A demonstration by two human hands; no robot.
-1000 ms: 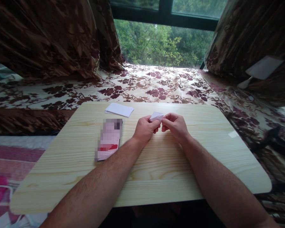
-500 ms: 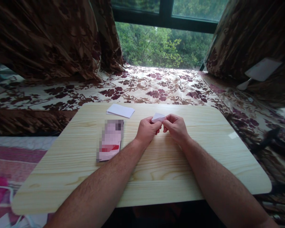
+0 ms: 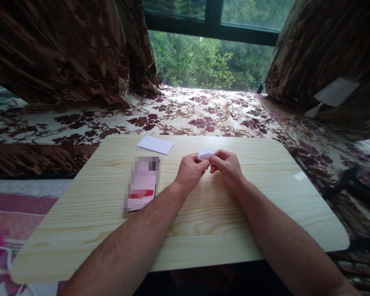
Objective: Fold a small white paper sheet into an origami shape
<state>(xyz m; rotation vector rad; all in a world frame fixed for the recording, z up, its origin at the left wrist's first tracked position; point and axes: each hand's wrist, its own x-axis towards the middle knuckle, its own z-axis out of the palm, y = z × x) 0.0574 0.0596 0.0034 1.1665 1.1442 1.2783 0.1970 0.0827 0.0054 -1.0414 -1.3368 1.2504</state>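
Observation:
A small folded piece of white paper (image 3: 206, 153) is held between my two hands above the far middle of the wooden table (image 3: 209, 230). My left hand (image 3: 191, 169) pinches its left and lower side, the thumb lying along the near edge. At the right corner, my right hand (image 3: 226, 165) grips the paper between thumb and curled forefinger. The fingers hide the paper's lower part. To the left lies a stack of white paper sheets (image 3: 156, 145). Nearer to me is a phone-shaped pink item (image 3: 143, 181), partly blurred out, beside my left forearm.
Beyond the table spreads a floral cloth (image 3: 203, 111) below a window (image 3: 203, 61) with brown curtains (image 3: 89, 49). A white lamp (image 3: 336, 91) stands at the right. Pink striped bedding (image 3: 21, 209) is at the left. A small pale patch (image 3: 300, 176) shows on the table's right side.
Both hands stay on the folded paper, with its angle and the fingers shifting only slightly. The whole view has moved a little.

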